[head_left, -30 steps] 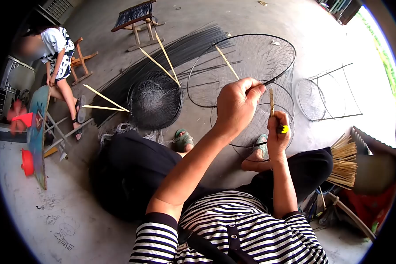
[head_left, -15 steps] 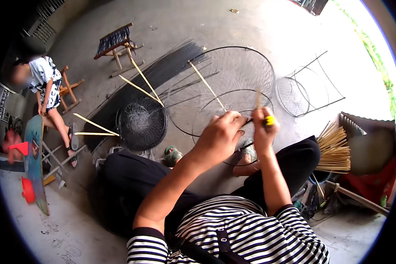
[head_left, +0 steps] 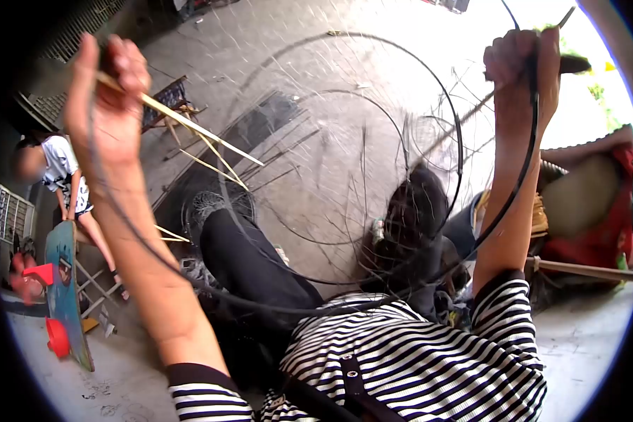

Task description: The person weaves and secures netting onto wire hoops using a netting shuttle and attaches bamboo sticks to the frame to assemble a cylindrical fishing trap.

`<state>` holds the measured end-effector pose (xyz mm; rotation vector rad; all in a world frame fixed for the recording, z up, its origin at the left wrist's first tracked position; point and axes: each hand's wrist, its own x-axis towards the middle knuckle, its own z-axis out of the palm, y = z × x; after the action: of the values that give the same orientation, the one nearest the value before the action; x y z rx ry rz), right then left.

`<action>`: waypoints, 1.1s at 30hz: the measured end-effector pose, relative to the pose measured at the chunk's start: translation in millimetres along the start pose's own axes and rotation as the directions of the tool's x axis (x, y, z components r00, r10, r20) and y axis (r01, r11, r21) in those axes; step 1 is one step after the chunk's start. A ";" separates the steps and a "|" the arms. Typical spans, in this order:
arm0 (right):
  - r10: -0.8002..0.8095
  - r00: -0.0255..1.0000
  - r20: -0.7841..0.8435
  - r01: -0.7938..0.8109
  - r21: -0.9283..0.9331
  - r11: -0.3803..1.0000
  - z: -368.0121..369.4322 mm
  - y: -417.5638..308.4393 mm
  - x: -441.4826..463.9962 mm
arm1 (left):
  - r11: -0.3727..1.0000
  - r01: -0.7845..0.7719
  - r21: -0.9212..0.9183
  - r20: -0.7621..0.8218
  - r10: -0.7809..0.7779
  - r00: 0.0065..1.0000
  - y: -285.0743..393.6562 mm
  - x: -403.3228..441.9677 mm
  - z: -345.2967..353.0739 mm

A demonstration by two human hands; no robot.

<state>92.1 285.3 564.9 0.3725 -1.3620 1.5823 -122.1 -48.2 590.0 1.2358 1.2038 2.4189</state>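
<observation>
High on the left, my left hand [head_left: 116, 116] is closed around one end of a pale bamboo stick [head_left: 200, 130], which slants down to the right. My right hand [head_left: 520, 67] is raised at upper right, its fingers wrapped round a large black hoop [head_left: 496, 224]. A dark handle-like piece [head_left: 575, 65] sticks out beside that fist; its kind is unclear. The hoop curves in front of both forearms and across my lap. Thin netting and a smaller inner ring [head_left: 399, 126] spread between my arms, blurred by motion.
A round dark net [head_left: 218, 204] with sticks lies by my knee, beside a bundle of black rods [head_left: 267, 116]. A folding stool [head_left: 165, 105] stands behind. At left, a person [head_left: 63, 165] sits near a blue-green board [head_left: 67, 281]. A red bag [head_left: 615, 211] is at right.
Both hands have moved up and far apart, from close together over my lap. The netted hoop has risen off the floor toward me. The yellow-marked tool handle no longer shows clearly.
</observation>
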 end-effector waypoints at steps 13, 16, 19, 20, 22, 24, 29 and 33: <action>0.255 0.956 -0.144 -0.264 -0.049 0.963 -30.4 -5.5 -19.1 | 0.959 0.272 -0.085 0.319 -0.232 0.919 11.9 -6.6 -2.9; 0.298 0.931 -0.210 -0.336 -0.179 0.925 -29.4 4.2 -56.7 | 0.916 0.239 0.324 -0.065 -0.230 0.971 3.2 -42.1 14.2; 0.242 0.933 -0.265 -0.337 -0.409 0.848 -24.2 22.9 -102.2 | 0.831 0.259 0.492 -0.197 -0.184 0.963 -28.4 -76.4 12.4; 0.303 0.917 -0.258 -0.394 -0.486 0.780 -28.6 31.3 -117.3 | 0.787 0.272 0.554 -0.259 -0.148 0.954 -50.3 -90.9 -1.0; 0.449 0.848 -0.282 -0.523 -0.586 0.619 -42.9 52.3 -152.2 | 0.733 0.316 0.602 -0.332 -0.130 0.934 -103.4 -127.4 -32.1; 0.471 0.855 -0.217 -0.465 -0.723 0.510 -59.4 81.1 -192.2 | 0.713 0.427 0.556 -0.413 -0.208 0.887 -158.2 -173.5 -56.9; 0.507 0.845 -0.171 -0.467 -0.699 0.542 -106.7 146.8 -295.4 | 0.598 0.460 0.656 -0.455 -0.173 0.874 -251.0 -278.6 -84.5; 0.492 0.830 -0.264 -0.523 -0.675 0.520 -103.9 122.0 -298.7 | 0.641 0.469 0.608 -0.431 -0.230 0.872 -229.3 -275.9 -69.7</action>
<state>171.7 250.9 237.2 -0.6212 -2.0618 1.3008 -41.7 -68.1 234.1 0.6015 2.3638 1.9325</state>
